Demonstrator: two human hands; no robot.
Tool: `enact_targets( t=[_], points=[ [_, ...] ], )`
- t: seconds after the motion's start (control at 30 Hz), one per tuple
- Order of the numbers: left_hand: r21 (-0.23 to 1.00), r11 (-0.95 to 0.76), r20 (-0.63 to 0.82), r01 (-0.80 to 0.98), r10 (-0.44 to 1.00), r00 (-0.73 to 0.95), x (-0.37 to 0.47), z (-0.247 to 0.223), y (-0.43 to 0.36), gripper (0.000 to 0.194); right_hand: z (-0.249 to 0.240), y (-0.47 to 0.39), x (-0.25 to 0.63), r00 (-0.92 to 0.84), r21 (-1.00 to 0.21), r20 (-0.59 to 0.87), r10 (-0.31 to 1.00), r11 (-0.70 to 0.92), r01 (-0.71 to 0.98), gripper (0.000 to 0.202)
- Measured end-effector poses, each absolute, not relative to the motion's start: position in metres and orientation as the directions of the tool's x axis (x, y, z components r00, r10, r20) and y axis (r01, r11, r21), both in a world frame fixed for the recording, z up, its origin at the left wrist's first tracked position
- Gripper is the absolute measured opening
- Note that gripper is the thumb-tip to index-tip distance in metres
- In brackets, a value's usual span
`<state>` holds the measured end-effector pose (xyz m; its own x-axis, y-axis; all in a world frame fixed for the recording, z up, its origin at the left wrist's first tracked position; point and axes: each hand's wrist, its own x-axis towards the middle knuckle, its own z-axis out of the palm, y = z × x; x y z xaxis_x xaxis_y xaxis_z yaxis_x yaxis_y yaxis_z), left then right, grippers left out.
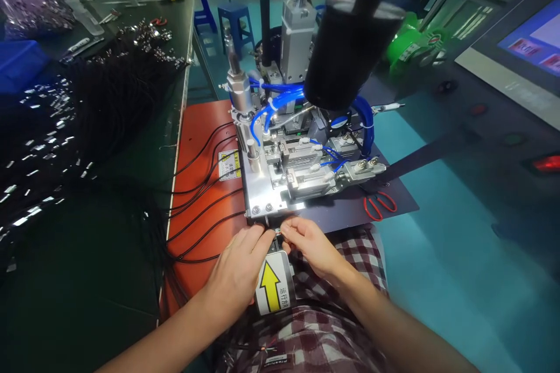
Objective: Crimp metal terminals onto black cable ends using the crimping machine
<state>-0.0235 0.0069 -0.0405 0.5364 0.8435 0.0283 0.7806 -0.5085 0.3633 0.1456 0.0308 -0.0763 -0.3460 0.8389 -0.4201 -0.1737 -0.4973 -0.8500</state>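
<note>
Metal machine with looping blue tubes fills the centre, an orange panel along its left side. At its near edge, a person's bare hands almost meet over a small silver piece, partly hidden by fingertips. The right hand has thumb and forefinger closed on it; the left hand reaches in from the other side, fingers bent and close together — whether they grip anything, I cannot tell. Just below is a white label with a yellow arrow pointing towards the machine. Black cables cross the orange panel to the machine from the dark desk at left, where a cable bundle lies — metal ends glinting. Red-handled scissors rest right of the machine.
</note>
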Motion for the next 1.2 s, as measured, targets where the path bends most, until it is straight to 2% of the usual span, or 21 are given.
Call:
enact_targets(
  t=[0.07, 0.2, 0.27, 0.33, 0.57, 0.67, 0.87, 1.2],
  points=[
    [0.374, -0.507, 0.059, 0.777, 0.849, 0.525, -0.023, -0.041, 0.007, 0.032, -0.077, 0.030, 0.145, -0.338, -0.854, -0.414, 0.845, -0.489, -0.176, 0.030],
    [0.508, -0.471, 0.159, 0.721, 0.874, 0.459, -0.032, -0.040, 0.004, 0.031, -0.075, 0.029, 0.145, -0.322, -0.873, -0.398, 0.859, -0.463, -0.155, 0.030],
    [0.531, -0.440, 0.170, 0.725, 0.893, 0.417, -0.039, -0.040, -0.003, 0.033, -0.075, 0.029, 0.145, -0.320, -0.879, -0.393, 0.862, -0.455, -0.147, 0.031],
    [0.486, -0.409, 0.151, 0.773, 0.910, 0.387, -0.046, -0.042, -0.015, 0.038, -0.075, 0.029, 0.145, -0.319, -0.882, -0.389, 0.864, -0.449, -0.143, 0.031],
    [0.153, -0.311, 0.095, 0.938, 0.949, 0.299, -0.047, -0.049, -0.047, 0.048, -0.074, 0.029, 0.145, -0.312, -0.900, -0.366, 0.877, -0.419, -0.122, 0.028],
    [0.094, -0.300, 0.095, 0.949, 0.952, 0.291, -0.044, -0.052, -0.048, 0.048, -0.075, 0.029, 0.147, -0.300, -0.907, -0.354, 0.886, -0.403, -0.120, 0.031],
    [0.133, -0.254, 0.081, 0.958, 0.966, 0.245, -0.045, -0.053, -0.046, 0.047, -0.083, 0.026, 0.164, -0.184, -0.886, -0.419, 0.889, -0.445, -0.129, 0.042],
    [0.226, -0.274, 0.126, 0.935, 0.960, 0.251, -0.053, -0.049, -0.019, 0.042, -0.090, 0.009, 0.190, -0.106, -0.887, -0.453, 0.885, -0.460, -0.052, 0.036]
  ],
)
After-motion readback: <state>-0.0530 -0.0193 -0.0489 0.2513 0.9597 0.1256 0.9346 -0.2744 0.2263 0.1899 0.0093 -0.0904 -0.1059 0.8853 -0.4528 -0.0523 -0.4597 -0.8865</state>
